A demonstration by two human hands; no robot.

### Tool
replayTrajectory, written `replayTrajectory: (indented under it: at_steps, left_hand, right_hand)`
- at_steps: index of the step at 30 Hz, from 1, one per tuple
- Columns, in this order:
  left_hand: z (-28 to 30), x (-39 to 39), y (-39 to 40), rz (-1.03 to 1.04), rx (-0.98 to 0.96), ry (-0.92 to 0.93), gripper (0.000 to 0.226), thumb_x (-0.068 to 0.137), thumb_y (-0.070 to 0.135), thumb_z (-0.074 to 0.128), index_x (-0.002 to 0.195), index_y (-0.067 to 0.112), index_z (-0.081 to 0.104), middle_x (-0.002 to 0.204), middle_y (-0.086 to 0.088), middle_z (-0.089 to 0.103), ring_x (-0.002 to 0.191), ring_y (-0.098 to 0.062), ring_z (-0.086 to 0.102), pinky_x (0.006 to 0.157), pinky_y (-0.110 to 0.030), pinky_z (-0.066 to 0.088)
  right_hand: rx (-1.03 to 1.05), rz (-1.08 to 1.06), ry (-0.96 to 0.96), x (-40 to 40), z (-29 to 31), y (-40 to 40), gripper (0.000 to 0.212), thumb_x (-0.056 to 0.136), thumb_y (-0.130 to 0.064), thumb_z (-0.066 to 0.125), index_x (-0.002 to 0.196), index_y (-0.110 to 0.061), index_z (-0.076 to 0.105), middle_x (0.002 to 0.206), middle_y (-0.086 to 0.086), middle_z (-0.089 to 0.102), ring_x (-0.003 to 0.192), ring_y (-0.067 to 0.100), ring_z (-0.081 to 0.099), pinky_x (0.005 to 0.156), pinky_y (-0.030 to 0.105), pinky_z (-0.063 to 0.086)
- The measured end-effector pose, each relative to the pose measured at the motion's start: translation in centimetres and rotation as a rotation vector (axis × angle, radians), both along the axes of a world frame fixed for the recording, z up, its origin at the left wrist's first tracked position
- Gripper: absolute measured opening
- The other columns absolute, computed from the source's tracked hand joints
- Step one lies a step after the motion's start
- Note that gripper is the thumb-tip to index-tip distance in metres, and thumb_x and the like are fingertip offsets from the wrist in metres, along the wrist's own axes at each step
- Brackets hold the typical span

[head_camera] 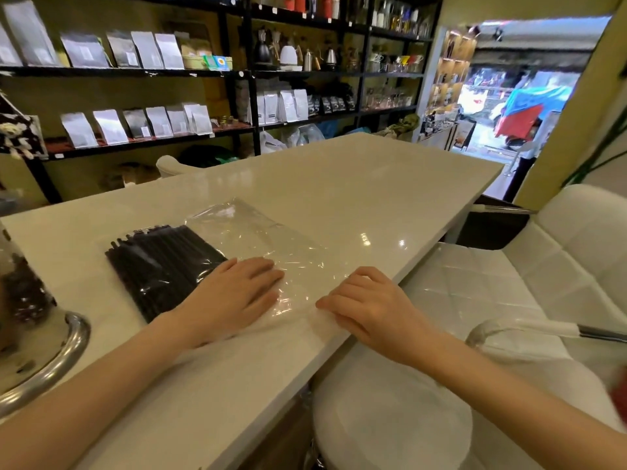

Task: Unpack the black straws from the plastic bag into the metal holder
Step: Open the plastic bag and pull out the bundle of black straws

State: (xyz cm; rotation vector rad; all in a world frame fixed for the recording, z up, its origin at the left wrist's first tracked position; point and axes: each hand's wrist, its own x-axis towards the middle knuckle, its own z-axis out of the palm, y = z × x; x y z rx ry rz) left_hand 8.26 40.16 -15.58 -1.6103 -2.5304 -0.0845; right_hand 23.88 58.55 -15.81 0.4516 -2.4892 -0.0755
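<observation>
A: Notes. The plastic bag [244, 252] lies flat on the white table [356, 184]. The black straws [159, 266] are bunched inside it, just left of the left hand [237, 293].

B: State of that hand?

A: Released. Palm down, fingers spread, pressing the film flat beside the bundle, with the heel of the hand over the straw ends. It grasps nothing.

B: And the right hand [369, 303]?

A: At the bag's near edge by the table's rim, fingers curled down onto the film. Whether it pinches the plastic or only rests on it cannot be told.

B: The metal holder?

A: Not identifiable. Left of the left forearm stands a glass jar [20, 283] with a curved metal bar [64, 354] at its base, but neither can be called the holder.

B: So the step is opening the bag. How should it be done well?

A: Likely the left hand pins the straws while the right finds the open mouth. The film is slick and creased; a two-finger pinch on one layer should separate it. Slide the bundle out whole, so loose straws do not roll off the near edge.
</observation>
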Motion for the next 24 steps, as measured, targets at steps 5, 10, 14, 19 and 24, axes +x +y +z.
replayTrajectory:
  at_steps: [5,10,14,19,24]
  left_hand:
    - [-0.1,0.0,-0.4,0.028,-0.019,-0.051,0.093,0.068,0.070,-0.019,0.139,0.033,0.029,0.149,0.010,0.032,0.137,-0.008,0.026,0.114,-0.037,0.015]
    - [-0.1,0.2,-0.6,0.034,-0.008,0.002,0.073,0.080,0.061,-0.001,0.139,0.034,0.030,0.149,0.008,0.033,0.138,-0.009,0.027,0.113,-0.036,0.012]
    - [0.8,0.7,-1.4,0.057,0.086,-0.115,0.069,0.082,0.057,0.003,0.138,0.031,0.033,0.148,0.006,0.035,0.136,-0.011,0.030,0.111,-0.031,0.015]
    - [2.3,1.0,-3.8,0.192,0.241,-0.249,0.042,0.095,0.037,0.030,0.132,0.023,0.045,0.143,0.003,0.041,0.132,-0.013,0.034,0.108,-0.026,0.022]
    - [3.2,-0.2,-6.6,0.390,0.470,-0.402,0.036,0.094,0.029,0.037,0.126,0.020,0.051,0.140,0.001,0.042,0.131,-0.014,0.033,0.103,-0.024,0.022]
  right_hand:
    - [-0.065,0.017,-0.153,2.0,-1.1,-0.1,0.020,0.086,-0.022,0.056,0.099,-0.015,0.069,0.092,0.001,0.072,0.084,0.019,0.065,0.076,0.035,0.050]
    - [-0.198,-0.013,-0.253,2.3,-0.3,-0.5,0.035,0.093,-0.034,0.041,0.098,-0.015,0.071,0.093,0.001,0.072,0.086,0.018,0.064,0.076,0.037,0.051]
    - [-0.294,-0.040,-0.333,-0.1,1.7,-0.7,0.045,0.092,-0.036,0.036,0.075,-0.009,0.068,0.071,0.004,0.067,0.067,0.022,0.059,0.069,0.041,0.048]
    - [-0.450,-0.111,-0.351,-5.9,4.1,-1.2,0.028,0.092,-0.028,0.049,0.093,-0.010,0.070,0.090,0.005,0.070,0.080,0.021,0.062,0.076,0.043,0.050]
    - [-0.355,-0.245,-0.518,-13.2,4.6,-1.8,0.036,0.092,-0.036,0.049,0.122,-0.015,0.055,0.123,0.008,0.059,0.112,0.025,0.053,0.093,0.039,0.044]
